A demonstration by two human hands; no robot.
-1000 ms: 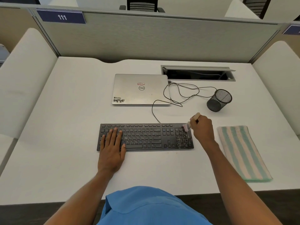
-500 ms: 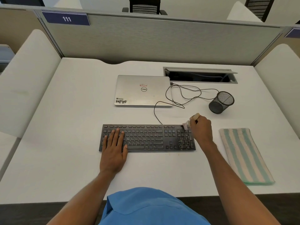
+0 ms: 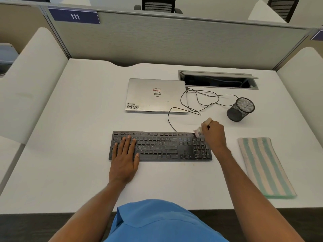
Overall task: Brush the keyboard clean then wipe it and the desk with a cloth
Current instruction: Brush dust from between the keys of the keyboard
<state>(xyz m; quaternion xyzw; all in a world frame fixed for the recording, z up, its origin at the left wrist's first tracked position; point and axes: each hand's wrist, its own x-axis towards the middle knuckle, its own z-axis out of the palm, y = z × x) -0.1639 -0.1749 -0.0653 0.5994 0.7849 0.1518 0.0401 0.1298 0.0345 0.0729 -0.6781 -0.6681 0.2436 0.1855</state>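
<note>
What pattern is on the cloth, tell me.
The cloth has lengthwise stripes of pale green and cream, seen in the head view.

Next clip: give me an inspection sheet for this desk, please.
Surface: white desk, no spills seen.
Job's things: black keyboard; brush at its top right corner; striped cloth folded, right of it, untouched.
Clutter: closed laptop; mesh cup.
Hands: left hand flat on keys; right hand grips brush.
Cables: black cable loops between laptop and keyboard.
Surroundings: open hatch; grey partition; sign 111.
</note>
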